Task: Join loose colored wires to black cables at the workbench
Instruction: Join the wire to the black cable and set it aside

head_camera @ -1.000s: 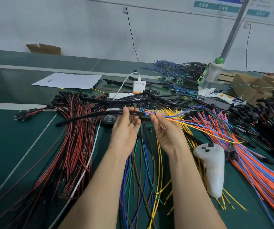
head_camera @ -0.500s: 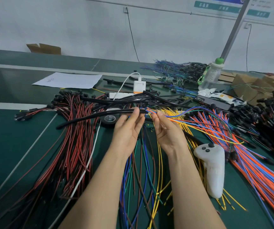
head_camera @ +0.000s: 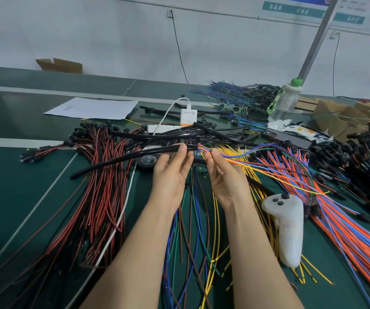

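Observation:
My left hand (head_camera: pixel 172 172) pinches a long black cable (head_camera: pixel 121 160) near its right end, fingers curled over it; the cable trails down to the left above the green bench. My right hand (head_camera: pixel 225 175) pinches a small bundle of colored wires (head_camera: pixel 257 162), orange, blue, yellow and green, whose tips point into the cable's open end between the two hands. The wires trail off to the right. More loose blue, green, brown and yellow wires (head_camera: pixel 193 230) lie under my forearms.
A red-and-black wire pile (head_camera: pixel 94 186) fills the left of the bench, orange and blue wires (head_camera: pixel 347 219) the right. A white controller (head_camera: pixel 288 224) lies by my right forearm. A tape roll (head_camera: pixel 146 162), white charger (head_camera: pixel 188 117), bottle (head_camera: pixel 284 101), paper (head_camera: pixel 94 108) and cardboard boxes (head_camera: pixel 336 117) sit behind.
Both hands rose slightly and the left fingers slid along the cable toward its end. The wire tips stay at the cable's mouth.

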### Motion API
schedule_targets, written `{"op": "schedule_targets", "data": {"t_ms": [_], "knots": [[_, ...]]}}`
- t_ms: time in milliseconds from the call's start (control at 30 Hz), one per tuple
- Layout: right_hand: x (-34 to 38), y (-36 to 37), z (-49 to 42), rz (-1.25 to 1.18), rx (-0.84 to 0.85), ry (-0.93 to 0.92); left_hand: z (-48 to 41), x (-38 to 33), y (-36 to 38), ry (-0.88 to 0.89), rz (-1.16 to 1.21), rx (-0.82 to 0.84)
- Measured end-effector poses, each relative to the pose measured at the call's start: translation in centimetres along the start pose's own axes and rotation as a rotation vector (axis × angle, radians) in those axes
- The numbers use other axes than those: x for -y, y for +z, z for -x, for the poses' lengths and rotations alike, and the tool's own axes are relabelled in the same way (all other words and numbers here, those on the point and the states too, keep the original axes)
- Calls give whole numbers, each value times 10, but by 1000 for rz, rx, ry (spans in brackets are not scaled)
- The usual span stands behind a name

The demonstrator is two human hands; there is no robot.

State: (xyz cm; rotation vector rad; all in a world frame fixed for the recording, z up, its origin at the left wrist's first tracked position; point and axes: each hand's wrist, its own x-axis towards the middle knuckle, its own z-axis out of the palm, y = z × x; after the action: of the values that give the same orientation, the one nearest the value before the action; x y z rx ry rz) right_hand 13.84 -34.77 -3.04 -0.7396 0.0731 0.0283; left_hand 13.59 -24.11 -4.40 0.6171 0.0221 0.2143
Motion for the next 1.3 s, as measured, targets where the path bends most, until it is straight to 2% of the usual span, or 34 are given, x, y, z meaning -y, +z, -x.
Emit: {"op": "schedule_targets", "data": {"t_ms": [867, 1067, 1300], "knots": [[-2, -4, -3, 190, 73, -96, -4, 3, -3, 111, -31, -14], [-1, -4, -3, 206, 82, -105, -2, 4, -2, 89, -175, 60], [-2, -5, -3, 244, 95, -101, -1, 5, -3, 130, -195, 32]]}}
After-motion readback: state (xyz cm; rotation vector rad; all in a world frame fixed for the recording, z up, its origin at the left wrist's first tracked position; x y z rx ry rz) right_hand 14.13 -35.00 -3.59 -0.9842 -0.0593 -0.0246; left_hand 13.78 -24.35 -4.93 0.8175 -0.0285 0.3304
